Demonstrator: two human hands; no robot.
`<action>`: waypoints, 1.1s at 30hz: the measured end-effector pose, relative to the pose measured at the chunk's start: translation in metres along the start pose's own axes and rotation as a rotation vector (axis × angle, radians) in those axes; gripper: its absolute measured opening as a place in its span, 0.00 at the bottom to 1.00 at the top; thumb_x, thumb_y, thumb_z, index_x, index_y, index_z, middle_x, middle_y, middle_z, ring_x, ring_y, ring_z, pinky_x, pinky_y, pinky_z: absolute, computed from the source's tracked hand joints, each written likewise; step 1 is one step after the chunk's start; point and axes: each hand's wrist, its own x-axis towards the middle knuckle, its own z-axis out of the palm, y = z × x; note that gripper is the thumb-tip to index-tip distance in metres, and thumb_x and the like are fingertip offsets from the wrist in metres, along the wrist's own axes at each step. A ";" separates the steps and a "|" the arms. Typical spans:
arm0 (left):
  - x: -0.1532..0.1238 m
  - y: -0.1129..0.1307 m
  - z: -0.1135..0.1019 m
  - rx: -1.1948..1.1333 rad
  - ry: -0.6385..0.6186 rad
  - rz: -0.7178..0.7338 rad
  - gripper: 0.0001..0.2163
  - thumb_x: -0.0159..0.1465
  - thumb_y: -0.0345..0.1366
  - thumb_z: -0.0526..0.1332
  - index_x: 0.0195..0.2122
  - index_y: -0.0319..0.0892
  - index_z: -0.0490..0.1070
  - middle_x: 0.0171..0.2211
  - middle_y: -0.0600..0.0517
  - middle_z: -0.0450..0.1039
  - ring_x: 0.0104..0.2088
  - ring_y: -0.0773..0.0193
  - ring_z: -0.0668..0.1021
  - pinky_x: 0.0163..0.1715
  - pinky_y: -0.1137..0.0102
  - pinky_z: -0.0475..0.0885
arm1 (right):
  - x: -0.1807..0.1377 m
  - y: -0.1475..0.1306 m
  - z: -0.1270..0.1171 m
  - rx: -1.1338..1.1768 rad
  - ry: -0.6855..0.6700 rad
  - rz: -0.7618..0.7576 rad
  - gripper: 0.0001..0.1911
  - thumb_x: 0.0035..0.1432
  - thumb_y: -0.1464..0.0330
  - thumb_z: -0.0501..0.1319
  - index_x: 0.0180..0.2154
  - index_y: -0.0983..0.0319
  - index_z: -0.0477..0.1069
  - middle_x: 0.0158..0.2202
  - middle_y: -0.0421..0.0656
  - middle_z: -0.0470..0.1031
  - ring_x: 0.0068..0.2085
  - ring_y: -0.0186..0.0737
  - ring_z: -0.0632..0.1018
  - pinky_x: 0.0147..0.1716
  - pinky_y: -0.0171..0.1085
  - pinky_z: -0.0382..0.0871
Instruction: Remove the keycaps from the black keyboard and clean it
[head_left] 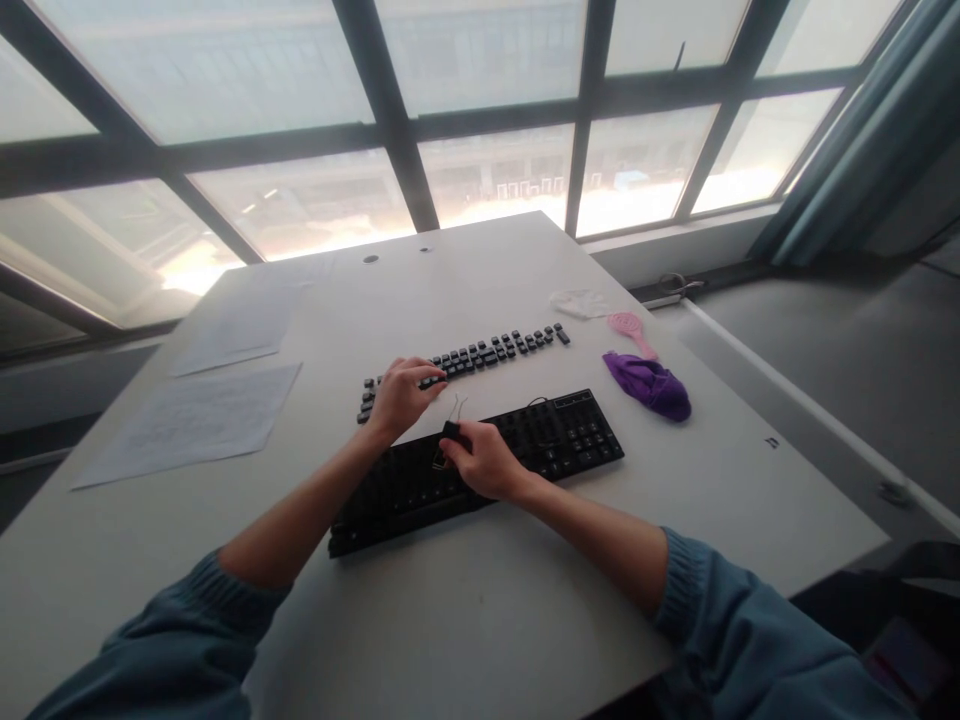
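Observation:
A black keyboard [540, 440] lies at a slant on the table; keycaps are on its number pad at the right end, while much of its main area looks bare. Behind it, loose black keycaps [517, 345] are laid out in rows. My left hand [401, 400] is over the left part of these rows, thumb and fingertips pinched round a dark keycap [430, 382]. Above the keyboard's middle, my right hand [486, 460] is closed round the black handle of a wire keycap puller [451, 430], its thin wires pointing away from me.
Printed paper sheets [195, 425] lie at the left of the white table [480, 620]. To the right are a purple cloth item [646, 387], a pink hairbrush [630, 328] and a clear plastic bag [579, 303]. Large windows [495, 60] stand behind the table.

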 end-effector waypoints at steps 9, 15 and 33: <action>-0.006 -0.020 0.016 0.099 -0.071 0.014 0.10 0.62 0.38 0.61 0.39 0.44 0.80 0.39 0.48 0.80 0.42 0.54 0.75 0.48 0.62 0.67 | 0.002 -0.002 -0.001 0.010 -0.008 -0.030 0.08 0.62 0.68 0.58 0.29 0.62 0.68 0.26 0.39 0.74 0.29 0.37 0.73 0.30 0.32 0.65; -0.007 -0.016 0.019 0.149 -0.084 0.027 0.10 0.62 0.39 0.60 0.37 0.43 0.80 0.40 0.47 0.79 0.43 0.54 0.74 0.47 0.61 0.68 | 0.002 -0.004 -0.002 -0.004 -0.014 -0.025 0.08 0.62 0.68 0.58 0.29 0.62 0.69 0.26 0.39 0.74 0.30 0.37 0.74 0.32 0.32 0.65; -0.103 0.042 -0.036 -0.085 0.060 -0.094 0.10 0.67 0.36 0.56 0.40 0.43 0.77 0.38 0.49 0.77 0.42 0.58 0.75 0.46 0.64 0.70 | 0.006 0.006 -0.004 0.268 0.188 -0.013 0.08 0.61 0.64 0.61 0.34 0.62 0.74 0.29 0.42 0.75 0.32 0.39 0.76 0.33 0.36 0.68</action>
